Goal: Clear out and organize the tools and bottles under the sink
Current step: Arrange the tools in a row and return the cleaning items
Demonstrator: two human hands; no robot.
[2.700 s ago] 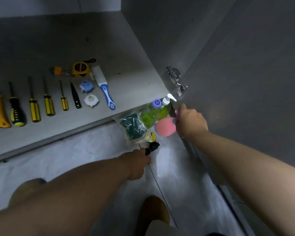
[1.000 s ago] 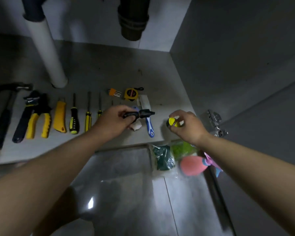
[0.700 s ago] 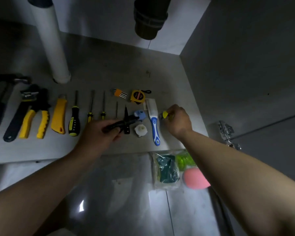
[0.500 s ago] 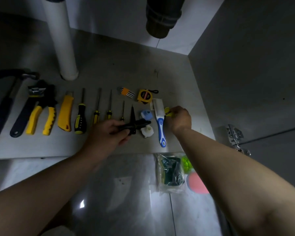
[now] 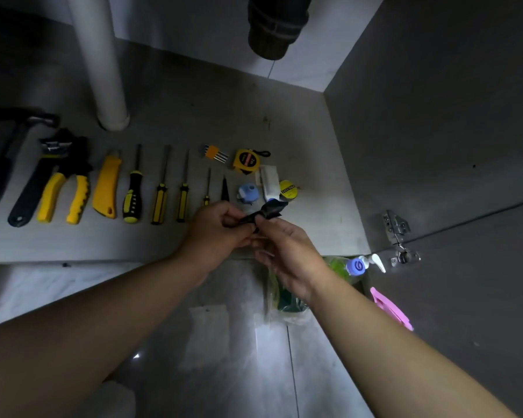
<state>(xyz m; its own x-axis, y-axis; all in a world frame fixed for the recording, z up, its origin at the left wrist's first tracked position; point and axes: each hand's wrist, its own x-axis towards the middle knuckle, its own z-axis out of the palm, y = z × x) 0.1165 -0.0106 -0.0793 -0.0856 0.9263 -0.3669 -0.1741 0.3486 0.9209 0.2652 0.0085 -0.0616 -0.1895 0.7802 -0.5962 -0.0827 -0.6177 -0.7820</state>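
Both hands grip a small black tool (image 5: 267,210) just above the front of the cabinet floor (image 5: 314,140).
The left hand (image 5: 221,229) curls its fingers round the near end and the right hand (image 5: 287,251) pinches the middle. The tip points at the yellow roll (image 5: 288,187). It would probably go best laid parallel to the screwdrivers (image 5: 159,200), on bare floor beside the roll, with one hand freed first so the row isn't nudged.

White pipe (image 5: 103,70) standing on cabinet floor (image 5: 194,95); dark drain pipe (image 5: 274,28) hanging behind; metal hinge (image 5: 397,233) at right.
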